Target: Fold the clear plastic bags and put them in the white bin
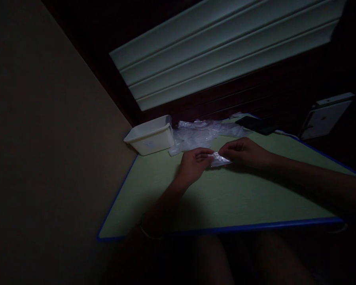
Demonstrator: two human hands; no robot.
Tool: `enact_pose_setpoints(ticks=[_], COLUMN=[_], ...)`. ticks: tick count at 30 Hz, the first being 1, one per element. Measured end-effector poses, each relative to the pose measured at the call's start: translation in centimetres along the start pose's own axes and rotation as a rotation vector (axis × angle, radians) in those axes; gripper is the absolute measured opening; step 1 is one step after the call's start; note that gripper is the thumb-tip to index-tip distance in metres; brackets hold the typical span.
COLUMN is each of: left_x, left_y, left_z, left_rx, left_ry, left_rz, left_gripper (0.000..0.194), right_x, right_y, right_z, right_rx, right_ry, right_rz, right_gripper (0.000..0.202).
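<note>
Between my two hands is a small clear plastic bag (220, 160), shiny and creased, held just over the table. My left hand (195, 163) pinches its left end between thumb and fingers. At its upper right edge, the fingertips of my right hand (242, 152) are closed on the plastic. The picture is dim, so I cannot tell whether anything lies inside the bag. Behind my hands a loose heap of clear plastic bags (197, 133) spreads over the far part of the table.
The pale green table (225, 202) has a blue edge. A cream plastic bin (154, 141) stands at its far left corner, by the wall. Toward the back right lies a dark flat object (256, 125). A white box-like object (326, 116) is beyond the right edge.
</note>
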State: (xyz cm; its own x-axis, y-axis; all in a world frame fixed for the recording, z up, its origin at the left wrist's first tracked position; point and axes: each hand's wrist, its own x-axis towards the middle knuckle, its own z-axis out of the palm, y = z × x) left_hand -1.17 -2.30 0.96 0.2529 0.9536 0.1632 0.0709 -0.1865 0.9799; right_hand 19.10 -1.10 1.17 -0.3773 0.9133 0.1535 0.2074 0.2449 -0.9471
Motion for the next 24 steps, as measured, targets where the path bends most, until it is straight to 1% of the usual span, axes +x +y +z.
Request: enact_pose_setpoints(ticks=[2, 4, 5, 8, 12, 18, 24], left_x=[0.0, 0.0, 0.1, 0.2, 0.3, 0.2, 0.2], left_y=[0.1, 0.0, -0.1, -0.6, -1.0, -0.4, -0.4], left_z=[0.1, 0.2, 0.2, 0.3, 0.2, 0.1, 0.3], left_rx=[-0.045, -0.052, -0.034, 0.044, 0.075, 0.084, 0.057], left_ry=[-0.003, -0.010, -0.018, -0.050, -0.014, 0.029, 0.020], left_rz=[-0.042, -0.077, -0.085, -0.076, -0.094, -0.074, -0.102], left_gripper=[0.043, 0.051, 0.050, 0.037, 0.025, 0.022, 0.020], right_x=[-0.1, -0.2, -0.2, -0.4, -0.4, -0.1, -0.4], right_y=[0.0, -0.1, -0.1, -0.3, -0.4, -0.2, -0.3], right_z=[0.0, 0.0, 0.1, 0.2, 0.0, -0.2, 0.0], right_rx=[-0.040, -0.071, -0.084, -0.132, -0.187, -0.117, -0.108], right_ry=[0.009, 0.000, -0.009, -0.030, -0.016, 0.025, -0.029], right_rz=[-0.019, -0.042, -0.055, -0.091, -0.082, -0.046, -0.044], right_gripper=[0.035, 0.036, 0.036, 0.036, 0.036, 0.036, 0.037])
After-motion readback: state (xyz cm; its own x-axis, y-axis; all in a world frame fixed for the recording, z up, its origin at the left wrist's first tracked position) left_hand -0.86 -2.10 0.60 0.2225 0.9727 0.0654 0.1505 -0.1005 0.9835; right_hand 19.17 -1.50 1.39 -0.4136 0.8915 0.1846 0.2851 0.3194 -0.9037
